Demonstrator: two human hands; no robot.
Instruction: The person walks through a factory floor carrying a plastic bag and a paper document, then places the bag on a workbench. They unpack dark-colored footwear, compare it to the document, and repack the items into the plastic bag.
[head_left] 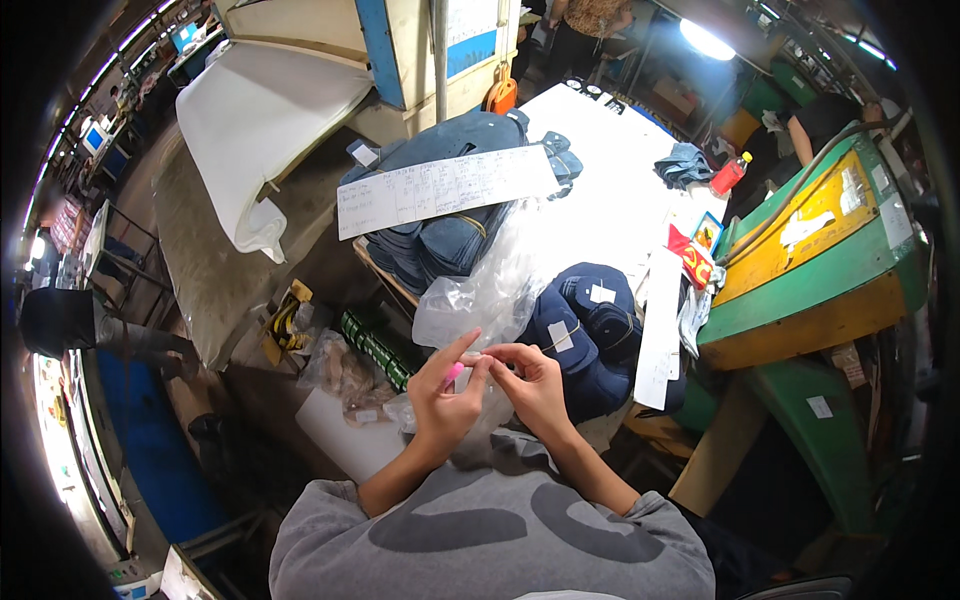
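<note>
My left hand [445, 400] and my right hand [532, 388] meet at the fingertips in front of my chest. A small bright pink object [453, 376] sits in the fingers of my left hand; its kind cannot be made out. Both hands pinch toward each other, and a tiny pale piece [472, 357] shows at the fingertips. Just beyond them lies a crumpled clear plastic bag [470, 300]. Bundles of dark navy cut fabric [590, 365], tied and bearing white labels, lie to the right of the bag.
Blue-grey fabric stacks [460, 245] lie under a long handwritten paper sheet [450, 190] on the white table [590, 130]. A red bottle [731, 174] stands near a green and yellow machine [810, 260]. To the left are a green roll [375, 348] and a white panel [260, 120].
</note>
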